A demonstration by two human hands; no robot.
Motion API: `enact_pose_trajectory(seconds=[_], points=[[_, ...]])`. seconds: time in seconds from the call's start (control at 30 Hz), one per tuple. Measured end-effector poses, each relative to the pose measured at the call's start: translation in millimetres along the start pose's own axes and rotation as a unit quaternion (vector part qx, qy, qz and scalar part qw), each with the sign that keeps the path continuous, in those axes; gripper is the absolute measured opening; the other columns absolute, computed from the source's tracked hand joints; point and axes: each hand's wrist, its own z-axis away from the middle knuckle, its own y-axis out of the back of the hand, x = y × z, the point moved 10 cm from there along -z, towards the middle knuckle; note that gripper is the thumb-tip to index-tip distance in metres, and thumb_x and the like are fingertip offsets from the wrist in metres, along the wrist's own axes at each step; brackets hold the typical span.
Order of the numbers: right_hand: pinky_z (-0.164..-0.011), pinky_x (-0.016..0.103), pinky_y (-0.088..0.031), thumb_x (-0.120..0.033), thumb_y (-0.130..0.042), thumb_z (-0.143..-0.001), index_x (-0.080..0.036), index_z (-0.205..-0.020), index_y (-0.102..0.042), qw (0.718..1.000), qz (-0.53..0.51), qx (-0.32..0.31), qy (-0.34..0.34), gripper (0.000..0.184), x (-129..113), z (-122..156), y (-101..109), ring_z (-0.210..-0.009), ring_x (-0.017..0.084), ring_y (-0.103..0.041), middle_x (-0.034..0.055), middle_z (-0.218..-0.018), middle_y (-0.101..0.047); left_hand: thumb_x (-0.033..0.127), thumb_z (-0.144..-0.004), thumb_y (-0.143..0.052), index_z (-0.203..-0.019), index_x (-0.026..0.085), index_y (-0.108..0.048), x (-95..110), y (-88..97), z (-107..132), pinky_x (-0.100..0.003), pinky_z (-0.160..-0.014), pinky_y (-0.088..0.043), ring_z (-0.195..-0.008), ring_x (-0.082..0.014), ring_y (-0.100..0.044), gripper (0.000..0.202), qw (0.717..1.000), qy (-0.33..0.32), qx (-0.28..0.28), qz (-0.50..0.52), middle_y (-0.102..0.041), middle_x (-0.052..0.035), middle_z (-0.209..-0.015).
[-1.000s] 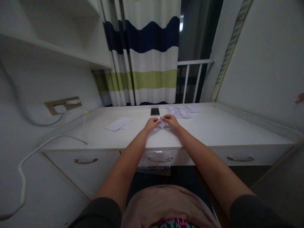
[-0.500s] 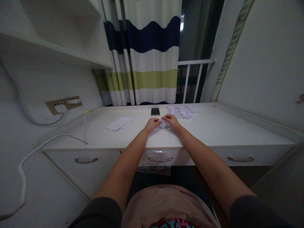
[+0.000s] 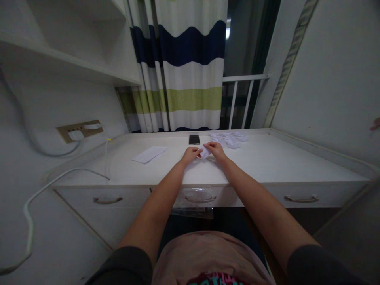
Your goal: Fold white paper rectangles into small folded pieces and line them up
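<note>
White worktop [image 3: 267, 163] set below a striped curtain [image 3: 192, 75]; light dim. Around its middle, a small white paper [image 3: 204, 152] is held between both hands, pinched by the left hand [image 3: 190, 155] at its left side and by the right hand [image 3: 217, 150] at its upper right. Over the last half second the right hand has been drawn slightly rightward and more of the paper exposed; left hand barely shifted. Judged as a piece still being worked, not finished. Just beyond, a dark phone [image 3: 194, 139] is laid flat; right of it, crumpled-looking papers [image 3: 228, 139] are bunched. Farther left, flat sheets [image 3: 150, 154] are overlapped. Fold lines and contact beneath the held piece cannot be made out; bunched shapes are blurred together. At the far right edge, a small blurred shape [image 3: 376, 124] is cut off, unidentified.
</note>
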Motion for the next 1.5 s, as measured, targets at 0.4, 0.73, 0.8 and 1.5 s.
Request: enact_pose_trajectory(seconds=[0.4, 0.73, 0.8, 1.5], points=[[-0.054, 0.024, -0.04, -0.05, -0.068, -0.056, -0.017, -0.061, -0.063, 1.0, 0.018, -0.009, -0.023, 0.034, 1.3, 3.4, -0.6, -0.056, 0.011, -0.051, 0.0005, -0.058, -0.06, 0.035, -0.072, -0.062, -0.068, 0.013, -0.066, 1.1, 16.5, -3.4, -0.02, -0.051, -0.038, -0.056, -0.0109, -0.056, 0.023, 0.998, -0.019, 0.061, 0.023, -0.063, -0.0028, -0.06], [-0.05, 0.024, -0.038, -0.051, -0.068, -0.055, -0.016, -0.058, -0.061, 1.0, 0.017, 0.002, -0.022, 0.036, 0.0, 2.7, 0.9, -0.049, 0.01, -0.047, -0.0007, -0.051, -0.056, 0.029, -0.067, -0.067, -0.08, 0.011, -0.067, 1.6, 12.5, -2.3, -0.02, -0.051, -0.04, -0.056, -0.0098, -0.056, 0.022, 0.999, -0.01, 0.04, 0.014, -0.065, -0.0041, -0.067], [-0.049, 0.024, -0.038, -0.051, -0.068, -0.054, -0.016, -0.059, -0.062, 1.0, 0.01, 0.014, -0.026, 0.036, 1.5, 2.4, 3.3, -0.049, 0.01, -0.048, -0.0005, -0.051, -0.056, 0.028, -0.068, -0.065, -0.082, 0.011, -0.067, 1.5, 16.0, -3.2, -0.02, -0.051, -0.04, -0.056, -0.0098, -0.055, 0.022, 0.998, -0.014, 0.055, 0.013, -0.065, -0.0037, -0.066], [-0.047, 0.024, -0.038, -0.044, -0.067, -0.054, -0.015, -0.063, -0.063, 0.999, 0.021, 0.041, 0.011, 0.031, 2.8, -2.2, 8.7, -0.048, 0.01, -0.047, -0.0006, -0.051, -0.056, 0.02, -0.069, -0.061, -0.073, 0.011, -0.065, 4.3, 26.6, -1.1, -0.02, -0.049, -0.038, -0.049, -0.0082, -0.051, 0.011, 0.995, -0.027, 0.1, 0.011, -0.061, -0.0017, -0.058]])
